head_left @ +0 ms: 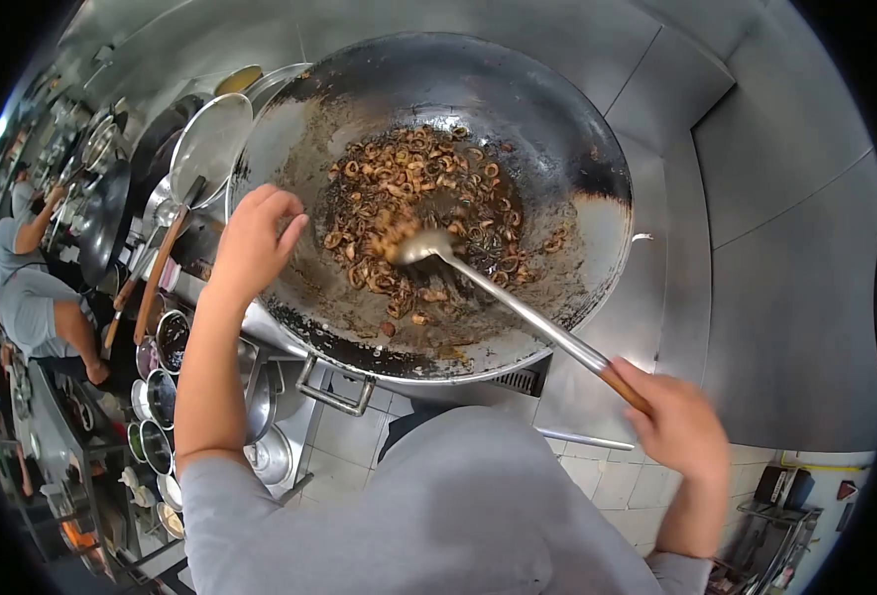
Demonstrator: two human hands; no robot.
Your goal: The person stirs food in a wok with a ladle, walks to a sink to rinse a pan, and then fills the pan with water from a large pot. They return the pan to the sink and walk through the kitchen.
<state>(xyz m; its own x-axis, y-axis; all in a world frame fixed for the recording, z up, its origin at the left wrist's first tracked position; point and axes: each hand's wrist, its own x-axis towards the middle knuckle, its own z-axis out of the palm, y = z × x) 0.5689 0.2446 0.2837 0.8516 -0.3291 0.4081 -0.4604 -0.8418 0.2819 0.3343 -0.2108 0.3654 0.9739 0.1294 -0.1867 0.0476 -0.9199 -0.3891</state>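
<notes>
A large dark wok (pixel 438 354) with a side handle holds browned, ring-shaped pieces of food (pixel 413 174) in a dark sauce. My right hand (pixel 678 416) is wrapped round the wooden end of a long metal ladle (pixel 527 315). The ladle's bowl lies among the food near the wok's middle, where some pieces are blurred. Over the wok's left rim is my left hand (pixel 263 238), its thumb apart from the curled fingers and nothing visible in it.
Left of the wok are a round strainer (pixel 210 144), wooden-handled tools (pixel 161 268) and several small containers (pixel 161 397). Other people (pixel 32 297) stand at the far left. A metal wall (pixel 795 297) rises at the right, and tiled floor shows below.
</notes>
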